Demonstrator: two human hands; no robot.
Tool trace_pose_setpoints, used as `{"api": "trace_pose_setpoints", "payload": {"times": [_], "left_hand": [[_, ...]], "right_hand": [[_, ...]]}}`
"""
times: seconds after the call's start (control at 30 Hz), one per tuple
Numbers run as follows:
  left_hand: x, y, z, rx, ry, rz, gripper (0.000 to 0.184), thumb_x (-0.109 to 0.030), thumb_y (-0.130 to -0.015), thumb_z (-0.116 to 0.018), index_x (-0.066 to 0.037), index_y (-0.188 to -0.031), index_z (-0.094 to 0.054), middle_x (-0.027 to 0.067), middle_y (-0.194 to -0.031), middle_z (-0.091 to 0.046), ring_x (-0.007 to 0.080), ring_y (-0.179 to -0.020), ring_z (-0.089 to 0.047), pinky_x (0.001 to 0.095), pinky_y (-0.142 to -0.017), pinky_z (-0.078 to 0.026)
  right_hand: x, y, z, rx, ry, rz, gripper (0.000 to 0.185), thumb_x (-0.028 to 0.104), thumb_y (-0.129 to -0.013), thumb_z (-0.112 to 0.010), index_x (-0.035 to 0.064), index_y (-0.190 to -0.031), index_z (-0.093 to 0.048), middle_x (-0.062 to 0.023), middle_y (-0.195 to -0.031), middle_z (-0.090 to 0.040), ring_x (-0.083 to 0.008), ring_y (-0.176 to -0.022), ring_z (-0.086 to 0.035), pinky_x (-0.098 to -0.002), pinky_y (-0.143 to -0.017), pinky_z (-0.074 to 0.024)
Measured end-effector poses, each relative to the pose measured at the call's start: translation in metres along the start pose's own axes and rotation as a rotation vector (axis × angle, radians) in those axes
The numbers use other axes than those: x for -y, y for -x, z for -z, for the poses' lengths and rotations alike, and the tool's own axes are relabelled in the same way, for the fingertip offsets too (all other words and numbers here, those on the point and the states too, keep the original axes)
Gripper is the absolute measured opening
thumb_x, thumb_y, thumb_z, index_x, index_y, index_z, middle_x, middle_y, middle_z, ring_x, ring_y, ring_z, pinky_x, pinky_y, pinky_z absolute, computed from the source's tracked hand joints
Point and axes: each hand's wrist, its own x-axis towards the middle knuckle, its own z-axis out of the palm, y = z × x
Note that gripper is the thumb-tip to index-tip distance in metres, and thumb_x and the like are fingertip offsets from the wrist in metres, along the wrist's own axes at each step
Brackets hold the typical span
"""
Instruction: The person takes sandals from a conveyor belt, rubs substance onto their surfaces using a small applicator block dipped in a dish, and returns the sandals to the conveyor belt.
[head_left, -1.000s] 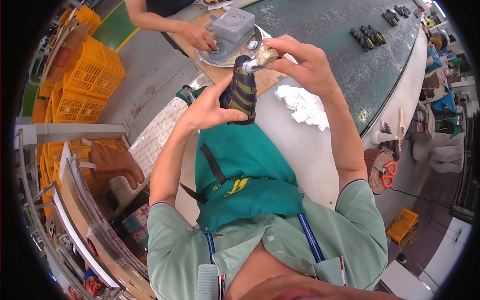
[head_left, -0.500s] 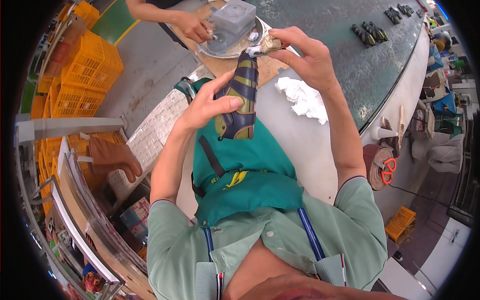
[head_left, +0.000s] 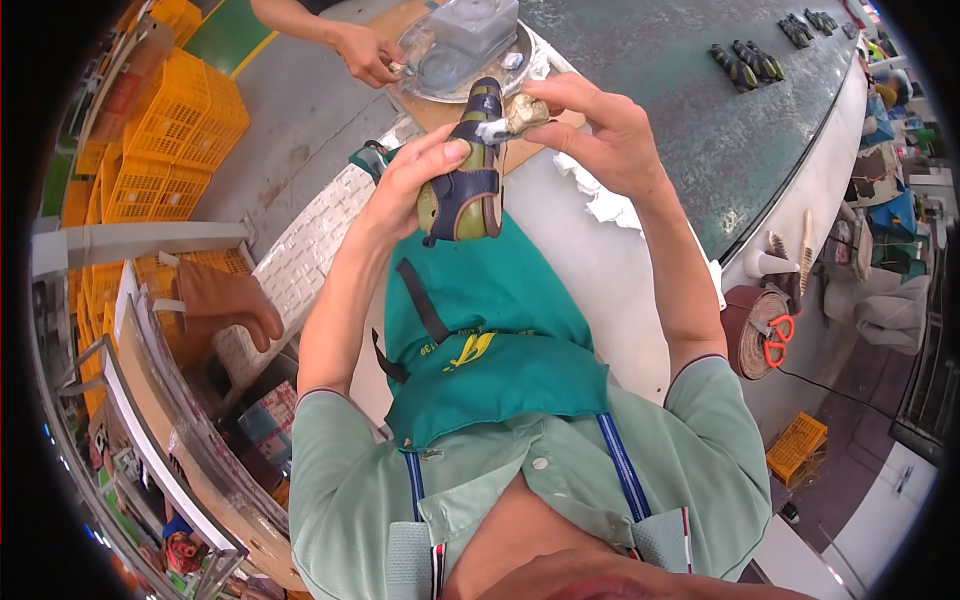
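A navy and olive strapped shoe (head_left: 464,190) is gripped by my left hand (head_left: 415,178), its toe pointing away from me and its heel towards my body. Between the thumb and fingers of my right hand (head_left: 600,135) is a crumpled beige wad (head_left: 526,113). A small white cloth tip (head_left: 491,131) sticks out from the wad and touches the upper side of the shoe, near the toe straps. Just beyond the shoe stands a round metal tray (head_left: 527,55) with a clear plastic box (head_left: 474,28) on it.
Another person's hand (head_left: 368,54) is at the tray's left side. White crumpled cloth (head_left: 606,203) lies beyond my right forearm. More shoes (head_left: 758,62) stand on the green table (head_left: 640,60). A brown roll (head_left: 745,330) with orange-handled scissors (head_left: 779,341) is at right, yellow crates (head_left: 190,110) at left.
The shoe has turned and tilted in my left hand, and the white tip has shifted from the toe end down onto the straps. The other person's hand has moved left, off the tray.
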Motion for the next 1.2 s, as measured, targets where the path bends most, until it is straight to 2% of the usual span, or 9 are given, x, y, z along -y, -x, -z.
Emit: {"api": "trace_pose_setpoints", "payload": {"times": [0.37, 0.47, 0.67, 0.73, 0.77, 0.87, 0.9, 1.0, 1.2], "left_hand": [[-0.001, -0.002, 0.008, -0.034, 0.044, 0.043, 0.040, -0.031, -0.086, -0.054, 0.001, -0.109, -0.052, 0.0071, -0.093, -0.058, 0.0110, -0.080, -0.057, 0.0241, -0.070, -0.047], [-0.002, -0.002, 0.008, -0.111, 0.034, 0.071, 0.039, -0.033, -0.085, -0.055, 0.000, -0.106, -0.054, 0.0079, -0.092, -0.060, 0.0120, -0.078, -0.058, 0.0249, -0.068, -0.048], [-0.006, -0.003, 0.006, -0.315, 0.204, 0.018, 0.045, -0.040, -0.087, -0.052, 0.002, -0.105, -0.052, 0.0140, -0.093, -0.062, 0.0187, -0.075, -0.064, 0.0275, -0.061, -0.055], [0.008, -0.001, 0.037, -0.105, 0.240, -0.017, 0.052, -0.047, -0.087, -0.048, 0.002, -0.106, -0.052, 0.0147, -0.092, -0.062, 0.0193, -0.071, -0.064, 0.0255, -0.050, -0.055], [0.009, 0.000, 0.030, -0.235, 0.215, -0.049, 0.060, -0.052, -0.086, -0.045, 0.004, -0.108, -0.051, 0.0194, -0.093, -0.061, 0.0226, -0.069, -0.065, 0.0237, -0.043, -0.054], [0.015, -0.002, 0.038, -0.074, 0.463, -0.096, 0.063, -0.053, -0.086, -0.044, 0.005, -0.109, -0.050, 0.0239, -0.092, -0.059, 0.0263, -0.070, -0.064, 0.0247, -0.046, -0.055], [0.014, 0.001, 0.033, -0.121, 0.489, -0.094, 0.059, -0.051, -0.087, -0.045, 0.003, -0.109, -0.051, 0.0179, -0.087, -0.061, 0.0257, -0.065, -0.063, 0.0246, -0.045, -0.053], [0.017, 0.003, 0.036, -0.134, 0.486, -0.118, 0.060, -0.052, -0.087, -0.044, 0.003, -0.110, -0.050, 0.0186, -0.089, -0.061, 0.0262, -0.068, -0.063, 0.0239, -0.045, -0.053], [0.019, 0.006, 0.034, -0.104, 0.543, -0.144, 0.059, -0.050, -0.087, -0.045, 0.003, -0.111, -0.049, 0.0185, -0.089, -0.061, 0.0263, -0.067, -0.063, 0.0257, -0.046, -0.053]], "right_hand": [[0.014, 0.003, -0.006, 0.087, -0.050, -0.005, 0.042, -0.006, -0.068, -0.067, -0.0016, -0.109, -0.059, -0.0095, -0.092, -0.062, -0.0173, -0.082, -0.057, -0.0276, -0.072, -0.0449], [0.012, 0.008, -0.004, 0.096, -0.022, -0.022, 0.036, -0.001, -0.071, -0.067, 0.0047, -0.106, -0.063, -0.0073, -0.090, -0.062, -0.0158, -0.080, -0.058, -0.0266, -0.070, -0.0465], [-0.001, 0.022, -0.015, -0.240, -0.380, -0.238, 0.039, 0.000, -0.080, -0.062, -0.0006, -0.117, -0.051, -0.0053, -0.094, -0.060, -0.0118, -0.088, -0.055, -0.0251, -0.077, -0.0448], [-0.006, 0.025, -0.021, -0.255, -0.436, -0.288, 0.039, 0.000, -0.080, -0.062, -0.0006, -0.117, -0.050, -0.0060, -0.095, -0.060, -0.0119, -0.088, -0.056, -0.0252, -0.077, -0.0448], [-0.008, 0.027, -0.025, -0.271, -0.492, -0.342, 0.039, 0.000, -0.080, -0.061, -0.0006, -0.117, -0.049, -0.0067, -0.095, -0.060, -0.0121, -0.088, -0.056, -0.0253, -0.077, -0.0449], [-0.010, 0.023, -0.037, -0.311, -0.540, -0.347, 0.039, 0.001, -0.080, -0.062, 0.0000, -0.117, -0.048, -0.0071, -0.093, -0.061, -0.0118, -0.086, -0.057, -0.0252, -0.077, -0.0450], [-0.010, 0.023, -0.040, -0.329, -0.560, -0.368, 0.039, 0.002, -0.080, -0.062, 0.0004, -0.116, -0.049, -0.0071, -0.091, -0.061, -0.0117, -0.086, -0.057, -0.0250, -0.076, -0.0449], [-0.014, 0.020, -0.044, -0.249, -0.564, -0.365, 0.041, -0.001, -0.080, -0.060, -0.0002, -0.118, -0.046, -0.0112, -0.104, -0.060, -0.0166, -0.097, -0.056, -0.0293, -0.085, -0.0446], [-0.010, 0.013, -0.056, -0.210, -0.536, -0.418, 0.040, 0.000, -0.080, -0.062, -0.0002, -0.117, -0.047, -0.0100, -0.099, -0.061, -0.0152, -0.094, -0.057, -0.0286, -0.085, -0.0444]]}}
